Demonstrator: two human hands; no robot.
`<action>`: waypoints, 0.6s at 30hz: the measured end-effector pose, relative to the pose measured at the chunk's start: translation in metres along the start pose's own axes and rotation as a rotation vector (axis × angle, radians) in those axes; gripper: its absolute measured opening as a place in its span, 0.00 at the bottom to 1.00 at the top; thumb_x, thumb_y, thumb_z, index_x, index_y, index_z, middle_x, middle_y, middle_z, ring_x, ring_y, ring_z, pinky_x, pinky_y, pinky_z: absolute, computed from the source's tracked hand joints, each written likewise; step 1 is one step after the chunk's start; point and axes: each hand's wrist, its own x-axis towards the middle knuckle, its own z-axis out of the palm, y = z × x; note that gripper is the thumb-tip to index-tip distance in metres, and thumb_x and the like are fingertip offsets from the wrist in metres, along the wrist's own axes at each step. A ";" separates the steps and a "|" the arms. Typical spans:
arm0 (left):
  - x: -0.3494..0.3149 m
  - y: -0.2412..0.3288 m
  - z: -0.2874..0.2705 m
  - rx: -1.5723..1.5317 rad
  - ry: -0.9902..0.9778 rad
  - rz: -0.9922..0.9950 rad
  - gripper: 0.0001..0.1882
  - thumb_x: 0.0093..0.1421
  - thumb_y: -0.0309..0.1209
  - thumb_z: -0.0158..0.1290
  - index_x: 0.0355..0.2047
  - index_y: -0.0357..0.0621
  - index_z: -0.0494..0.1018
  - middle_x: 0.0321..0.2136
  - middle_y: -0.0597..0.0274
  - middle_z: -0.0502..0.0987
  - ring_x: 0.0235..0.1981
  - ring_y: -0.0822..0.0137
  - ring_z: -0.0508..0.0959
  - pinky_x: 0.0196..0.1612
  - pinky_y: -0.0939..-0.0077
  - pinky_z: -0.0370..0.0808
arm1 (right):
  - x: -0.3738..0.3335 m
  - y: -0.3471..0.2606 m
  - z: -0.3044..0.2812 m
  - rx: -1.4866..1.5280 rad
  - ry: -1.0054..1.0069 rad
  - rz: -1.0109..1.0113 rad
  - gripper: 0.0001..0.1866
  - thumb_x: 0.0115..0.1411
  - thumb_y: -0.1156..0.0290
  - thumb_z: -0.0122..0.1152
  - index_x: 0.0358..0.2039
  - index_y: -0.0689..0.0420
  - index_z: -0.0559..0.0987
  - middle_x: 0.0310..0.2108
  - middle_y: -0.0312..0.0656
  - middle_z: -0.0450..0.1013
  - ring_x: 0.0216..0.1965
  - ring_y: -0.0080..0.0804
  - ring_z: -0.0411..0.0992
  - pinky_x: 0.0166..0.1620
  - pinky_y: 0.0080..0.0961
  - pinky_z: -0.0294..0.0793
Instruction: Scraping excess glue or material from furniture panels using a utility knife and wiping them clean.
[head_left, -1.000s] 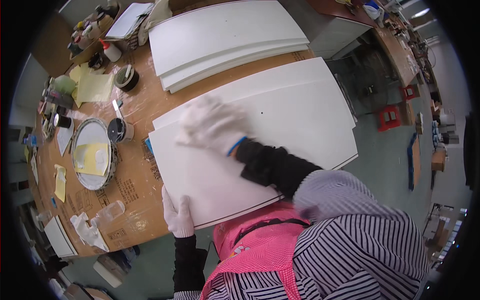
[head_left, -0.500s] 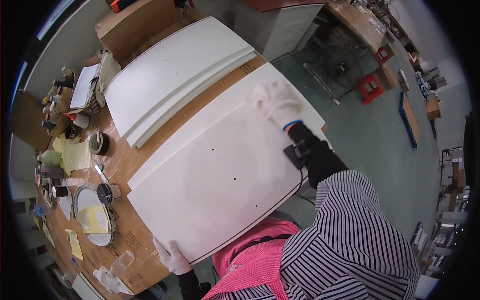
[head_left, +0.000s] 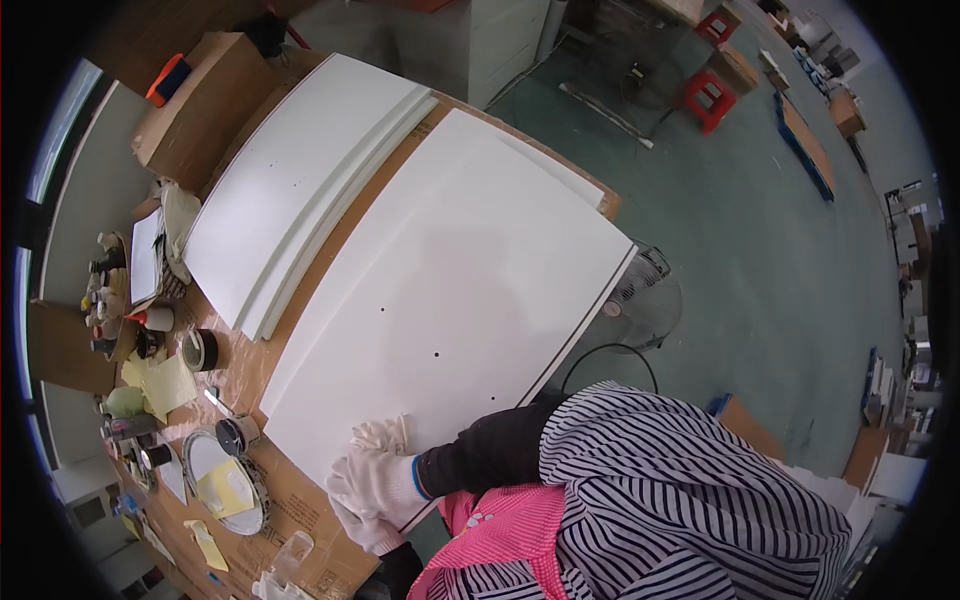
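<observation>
Both of my hands wear white knit gloves and meet at the lower left corner of a large white panel (head_left: 340, 390). My right hand (head_left: 375, 480), with a blue cuff edge, lies over this corner. Its fingers are bunched and partly hidden, and the white folds at its far side could be fingers or cloth. My left hand (head_left: 362, 525) is just below, against the panel's near left corner and mostly covered by the right. Several small dark holes show in the panel, which rests on another white panel (head_left: 545, 165).
More white panels (head_left: 290, 170) are stacked farther left on the cardboard-covered table (head_left: 300, 490). Along its left side are a dark-lidded jar (head_left: 236, 434), a round tray (head_left: 265, 505), yellow paper (head_left: 170, 385) and bottles (head_left: 110, 290). A fan (head_left: 640, 300) stands beyond the right edge.
My right hand has swept from the panel's far right part to its near left corner, beside my left hand. The view has shifted, so a fan shows at the right.
</observation>
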 end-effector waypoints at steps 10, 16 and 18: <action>0.000 0.016 0.002 0.229 0.044 -0.138 0.31 0.73 0.31 0.49 0.72 0.31 0.58 0.64 0.46 0.71 0.58 0.60 0.76 0.61 0.68 0.73 | -0.204 0.331 -0.079 -0.330 0.606 0.836 0.31 0.58 0.43 0.65 0.58 0.45 0.76 0.44 0.44 0.73 0.42 0.46 0.75 0.41 0.46 0.77; 0.007 0.010 -0.003 0.206 0.048 -0.233 0.28 0.74 0.36 0.46 0.68 0.30 0.62 0.59 0.46 0.74 0.54 0.59 0.78 0.57 0.67 0.76 | -0.157 0.197 -0.056 0.295 0.635 0.442 0.20 0.62 0.57 0.57 0.49 0.56 0.77 0.38 0.45 0.74 0.42 0.44 0.74 0.47 0.44 0.72; 0.008 0.006 -0.008 0.322 0.017 -0.240 0.30 0.75 0.42 0.45 0.67 0.30 0.63 0.57 0.45 0.75 0.52 0.58 0.78 0.55 0.65 0.77 | -0.138 0.110 -0.071 0.165 0.096 0.254 0.12 0.60 0.58 0.55 0.40 0.48 0.79 0.27 0.37 0.76 0.25 0.39 0.78 0.26 0.44 0.74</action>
